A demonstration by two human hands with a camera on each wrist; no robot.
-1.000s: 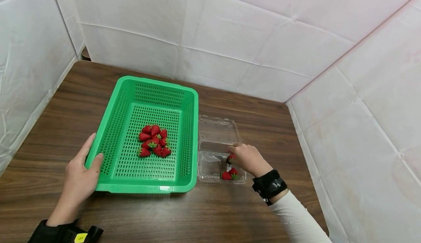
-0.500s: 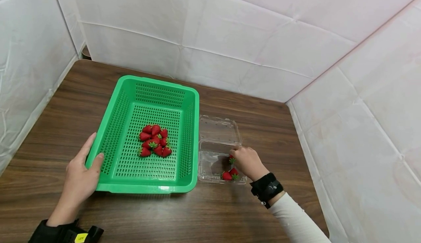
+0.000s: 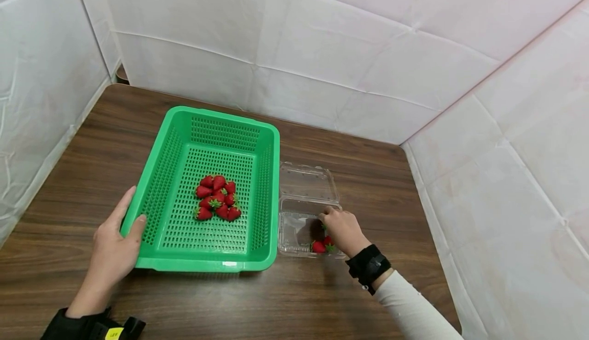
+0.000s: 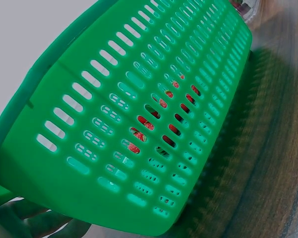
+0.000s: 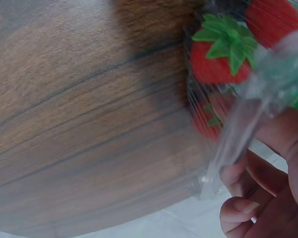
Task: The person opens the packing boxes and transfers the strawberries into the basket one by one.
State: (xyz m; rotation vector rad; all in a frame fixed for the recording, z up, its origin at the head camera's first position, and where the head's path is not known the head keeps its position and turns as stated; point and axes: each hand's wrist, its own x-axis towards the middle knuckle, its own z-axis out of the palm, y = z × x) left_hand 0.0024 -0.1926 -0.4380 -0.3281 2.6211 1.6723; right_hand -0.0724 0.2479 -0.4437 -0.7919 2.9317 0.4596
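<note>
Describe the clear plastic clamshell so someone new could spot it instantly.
On the dark wooden table, find the big green perforated plastic basket; the clear plastic clamshell box sits right beside its right wall, lid flipped open towards the back. Unlike the basket, it is small and see-through, holds just a few red strawberries, and the right hand reaches into it.

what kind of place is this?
Likely a staged recording booth, not a kitchen: white sheets wall in a wood table that bears only a green basket and a clamshell of strawberries.

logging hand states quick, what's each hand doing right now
left hand: grips the green basket rim.
right hand: in the clear clamshell; grip cannot be told.
</note>
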